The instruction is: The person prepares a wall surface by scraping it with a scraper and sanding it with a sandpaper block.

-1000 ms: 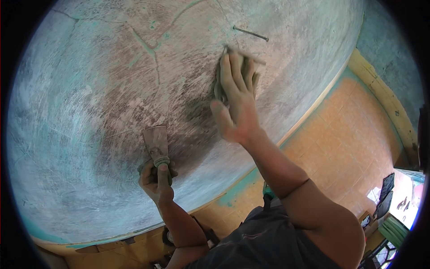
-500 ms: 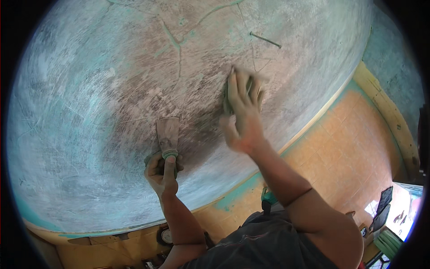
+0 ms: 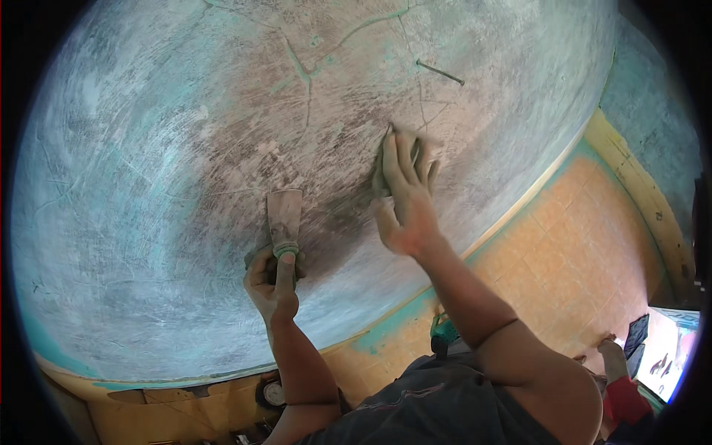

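My left hand [image 3: 271,285] is closed around the handle of a putty knife [image 3: 285,213], thumb along the handle. Its wide flat blade points up, in front of the wall [image 3: 148,185]. To the upper right, my right hand [image 3: 406,174] presses against the wall, fingers bent and slightly apart over a thin flat piece that looks like sandpaper [image 3: 390,132]. Only the edges of this piece show; the fingers cover the rest. The wall surface is scuffed, pale blue and brownish, with green-lined cracks [image 3: 302,68] above my hands.
A long nail [image 3: 440,73] sticks out of the wall above my right hand. Orange floor tiles [image 3: 560,252] lie below on the right. Another person's red sleeve [image 3: 621,400] shows at lower right, near a bright doorway [image 3: 667,348]. A round dial [image 3: 274,393] is at lower left.
My right hand has slid slightly down along the wall. The putty knife stays in my left hand. Another person's arm and red sleeve have appeared at lower right. The view has shifted slightly.
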`<state>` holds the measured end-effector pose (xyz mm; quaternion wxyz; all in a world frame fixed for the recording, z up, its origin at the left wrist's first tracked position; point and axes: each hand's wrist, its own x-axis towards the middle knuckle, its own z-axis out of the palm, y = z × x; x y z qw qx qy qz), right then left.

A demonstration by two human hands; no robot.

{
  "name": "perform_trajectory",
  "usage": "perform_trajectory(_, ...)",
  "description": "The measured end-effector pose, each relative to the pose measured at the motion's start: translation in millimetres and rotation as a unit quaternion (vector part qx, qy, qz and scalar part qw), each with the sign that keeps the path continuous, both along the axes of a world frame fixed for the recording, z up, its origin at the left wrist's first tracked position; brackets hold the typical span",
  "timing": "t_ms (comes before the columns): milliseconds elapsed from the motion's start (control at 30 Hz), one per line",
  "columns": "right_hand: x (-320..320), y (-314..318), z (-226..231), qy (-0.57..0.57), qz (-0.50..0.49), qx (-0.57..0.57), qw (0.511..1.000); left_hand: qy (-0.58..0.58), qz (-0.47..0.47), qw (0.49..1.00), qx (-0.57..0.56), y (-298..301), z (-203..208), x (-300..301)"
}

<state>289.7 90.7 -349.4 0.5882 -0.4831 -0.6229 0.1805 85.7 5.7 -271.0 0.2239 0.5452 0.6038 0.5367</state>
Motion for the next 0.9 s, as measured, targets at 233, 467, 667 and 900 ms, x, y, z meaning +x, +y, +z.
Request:
perform_trajectory(233,2,-12,11,0.027,0.023,-0.006,0.999,0.012,0.003,1.0,-0.013,-5,1,0)
perform_trajectory(467,12,10,23,0.073,-0.029,0.023,0.997,0.014,0.003,1.0,-0.002,-5,-1,-5)
perform_trajectory(667,23,15,16,0.027,-0.042,-0.009,0.999,0.015,0.01,0.999,-0.034,-5,1,-3)
perform_trajectory(900,22,9,-6,0.025,-0.006,-0.052,0.998,0.019,0.019,0.999,-0.018,0,1,-1)
